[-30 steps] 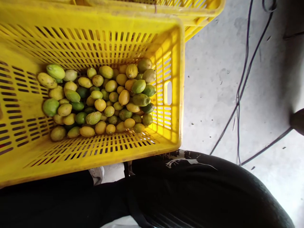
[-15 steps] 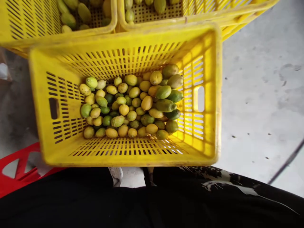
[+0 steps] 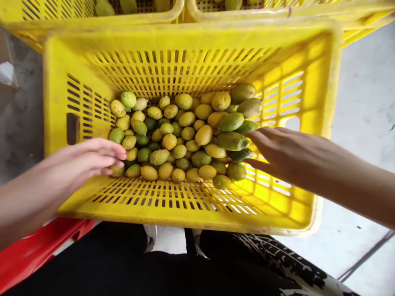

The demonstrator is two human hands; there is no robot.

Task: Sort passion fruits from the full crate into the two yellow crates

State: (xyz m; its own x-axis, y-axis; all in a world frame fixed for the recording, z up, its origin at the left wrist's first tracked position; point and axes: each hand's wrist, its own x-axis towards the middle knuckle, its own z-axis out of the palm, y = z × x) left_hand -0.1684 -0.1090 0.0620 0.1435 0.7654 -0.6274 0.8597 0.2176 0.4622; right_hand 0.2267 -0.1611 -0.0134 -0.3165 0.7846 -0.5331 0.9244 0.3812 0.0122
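Observation:
A yellow plastic crate (image 3: pixel 185 37) with slotted walls holds a layer of yellow and green lemons (image 3: pixel 169 142) at its bottom. My left hand (image 3: pixel 98 155) reaches in over the left end of the pile, fingers stretched out, with nothing held. It covers part of the lemons there; whether it touches them I cannot tell. At the right end, my right hand (image 3: pixel 271 148) hangs beside the longer green fruits (image 3: pixel 233 140), its thumb apart from the fingers. Its fingertips are close to those fruits; contact is unclear. I see nothing in its grasp.
Beyond the far rim stand two more yellow crates, a left one (image 3: pixel 148 18) and a right one (image 3: pixel 240 15), both with fruit. A red plastic object (image 3: pixel 55 242) lies at lower left, by my dark-clothed legs (image 3: pixel 148 271). Grey floor (image 3: pixel 364 102) shows on the right.
Both my hands have come into view from the sides and are now inside the crate, over the fruit. The crate appears larger and closer in the view.

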